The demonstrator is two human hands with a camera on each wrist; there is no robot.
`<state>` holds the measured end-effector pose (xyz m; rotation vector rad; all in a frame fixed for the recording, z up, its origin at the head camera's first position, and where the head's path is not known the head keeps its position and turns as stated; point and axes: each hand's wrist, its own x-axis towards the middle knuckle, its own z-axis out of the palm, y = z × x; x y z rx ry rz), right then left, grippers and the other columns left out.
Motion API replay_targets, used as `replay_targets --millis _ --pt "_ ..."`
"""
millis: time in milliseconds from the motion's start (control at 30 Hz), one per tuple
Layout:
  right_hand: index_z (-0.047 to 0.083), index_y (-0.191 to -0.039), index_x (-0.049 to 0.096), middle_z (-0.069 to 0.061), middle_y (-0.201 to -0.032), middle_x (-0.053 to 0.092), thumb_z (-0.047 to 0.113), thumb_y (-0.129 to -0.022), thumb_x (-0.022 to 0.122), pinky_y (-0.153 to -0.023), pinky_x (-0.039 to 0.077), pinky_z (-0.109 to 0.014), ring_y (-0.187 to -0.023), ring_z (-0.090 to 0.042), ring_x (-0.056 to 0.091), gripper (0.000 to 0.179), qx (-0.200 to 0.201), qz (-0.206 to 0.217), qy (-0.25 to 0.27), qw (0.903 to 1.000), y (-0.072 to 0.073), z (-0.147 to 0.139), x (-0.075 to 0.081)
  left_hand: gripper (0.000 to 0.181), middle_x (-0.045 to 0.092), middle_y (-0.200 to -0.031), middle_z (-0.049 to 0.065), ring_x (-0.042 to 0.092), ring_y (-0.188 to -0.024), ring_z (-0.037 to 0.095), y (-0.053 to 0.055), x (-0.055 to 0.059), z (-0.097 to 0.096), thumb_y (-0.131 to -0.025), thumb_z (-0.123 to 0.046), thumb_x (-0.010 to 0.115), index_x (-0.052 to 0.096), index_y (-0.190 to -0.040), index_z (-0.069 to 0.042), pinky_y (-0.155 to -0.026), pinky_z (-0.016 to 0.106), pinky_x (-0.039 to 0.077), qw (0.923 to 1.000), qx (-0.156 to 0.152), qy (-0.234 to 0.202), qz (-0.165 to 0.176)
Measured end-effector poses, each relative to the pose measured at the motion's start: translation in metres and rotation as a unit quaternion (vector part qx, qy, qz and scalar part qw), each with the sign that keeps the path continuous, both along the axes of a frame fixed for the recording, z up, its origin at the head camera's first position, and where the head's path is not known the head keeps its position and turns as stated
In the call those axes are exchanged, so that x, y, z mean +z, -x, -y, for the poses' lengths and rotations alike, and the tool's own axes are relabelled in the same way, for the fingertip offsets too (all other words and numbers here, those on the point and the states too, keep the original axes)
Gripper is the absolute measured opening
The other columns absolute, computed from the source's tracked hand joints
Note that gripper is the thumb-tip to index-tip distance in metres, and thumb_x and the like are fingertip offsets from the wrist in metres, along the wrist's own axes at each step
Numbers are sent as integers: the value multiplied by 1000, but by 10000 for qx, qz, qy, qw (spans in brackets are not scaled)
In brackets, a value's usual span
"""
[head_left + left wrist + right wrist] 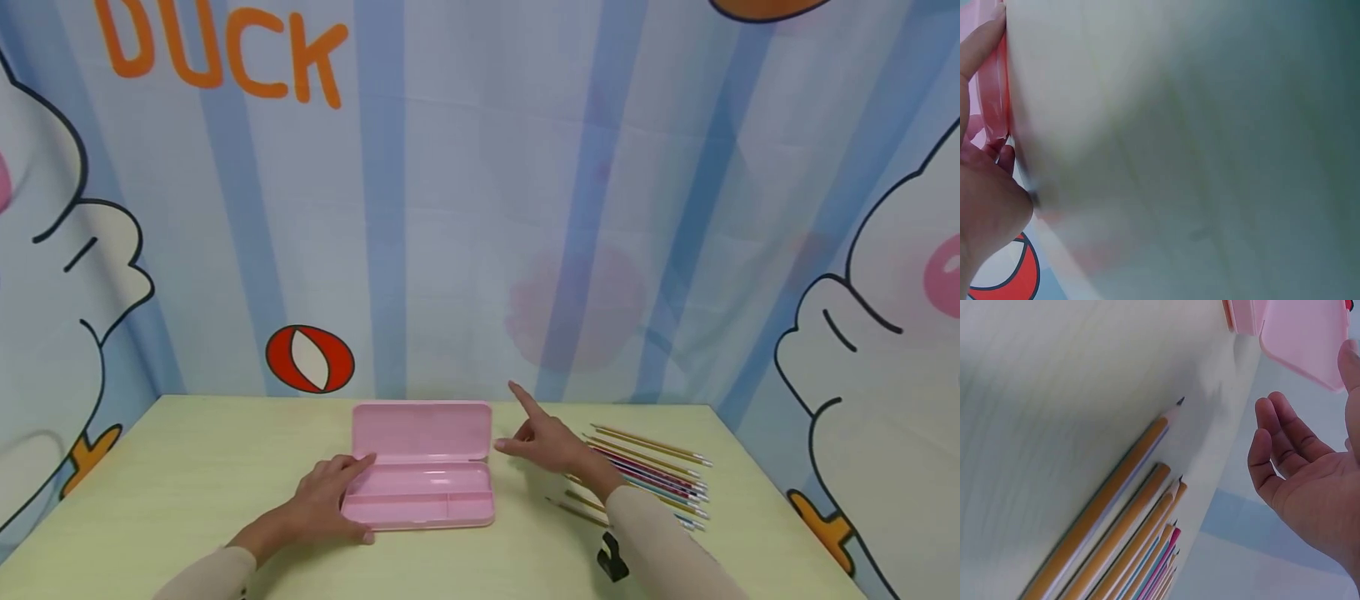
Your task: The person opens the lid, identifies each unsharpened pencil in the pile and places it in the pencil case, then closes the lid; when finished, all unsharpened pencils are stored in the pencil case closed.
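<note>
Within the left hand (pixel 318 498), a case (pixel 431 479) is gripped; near the right hand's (pixel 547 442) half-spread, empty fingers, pencils (pixel 1116 532) are missed by left-wrist view.

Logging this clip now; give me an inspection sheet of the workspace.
Surface: pale yellow table with faint wood grain.
Job's things: open pink plastic pencil case, its compartments showing no contents; slim wooden pencils in yellow, dark red and blue lie loose to its right, roughly aligned.
Clutter: small black object beside the beige right sleeve; what it is cannot be told.
Hands: left hand grips the case's left end; right hand hovers near its right end, holding nothing.
Cables: nothing seen.
Surroundings: blue-and-white striped fabric backdrop with white cartoon figures and orange "DUCK" lettering.
</note>
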<state>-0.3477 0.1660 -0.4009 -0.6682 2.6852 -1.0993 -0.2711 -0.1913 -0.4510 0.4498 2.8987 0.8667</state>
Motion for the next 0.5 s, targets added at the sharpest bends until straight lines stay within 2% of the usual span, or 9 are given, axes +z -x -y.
replay_targets --millis 233,500 --pt "22 -161 13 -6 -102 71 37 -96 67 -85 54 -43 -94 -20 69 86 196 -217 -152 9995 -5 -22 11 105 45 -141 17 40 -122 35 0 -2 1 -66 -40 91 39 -153 -11 -106 66 29 10000 21 -7 -24" --pt "15 -160 19 -8 -101 71 32 -96 67 -80 55 -41 -91 -22 69 82 69 -409 -274 9988 -5 -55 14 105 46 -140 18 40 -121 35 1 -2 0 -66 -41 91 40 -153 -11 -105 66 30 10000 -29 15 -70"
